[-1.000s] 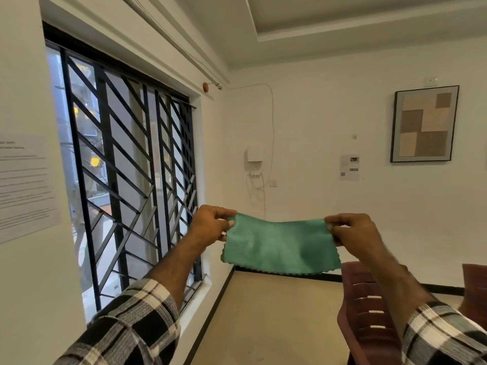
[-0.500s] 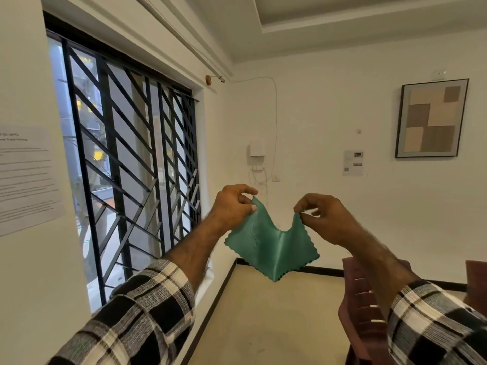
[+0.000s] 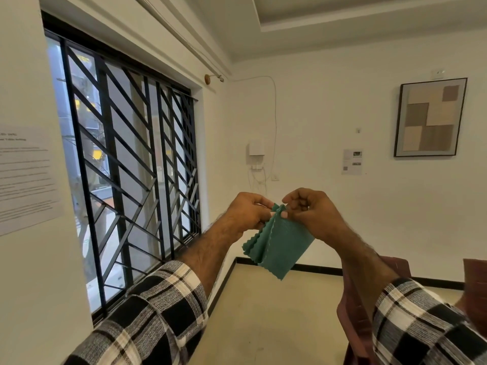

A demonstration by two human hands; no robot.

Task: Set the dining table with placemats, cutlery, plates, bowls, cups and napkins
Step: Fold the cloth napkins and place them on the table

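- The napkin [image 3: 279,246], a small green cloth with a wavy edge, hangs in the air in front of the person, folded in half, top corners together.
- The left hand [image 3: 247,214] pinches the top corners between thumb and fingers; the right hand [image 3: 308,212] pinches the same top edge, touching the left.
- The cloth looks light, thin and limp: it drapes into soft pleats and will not hold a shape by itself.
- Best taken at corners or along the fold; a loose pinch could let the layers slip apart.
- No table shows here, so it probably gets laid down later.
- A sheet [image 3: 26,177] by the window [image 3: 126,164] and a notice [image 3: 352,162] beside the picture [image 3: 431,117] carry print too small to read; no brand shows.
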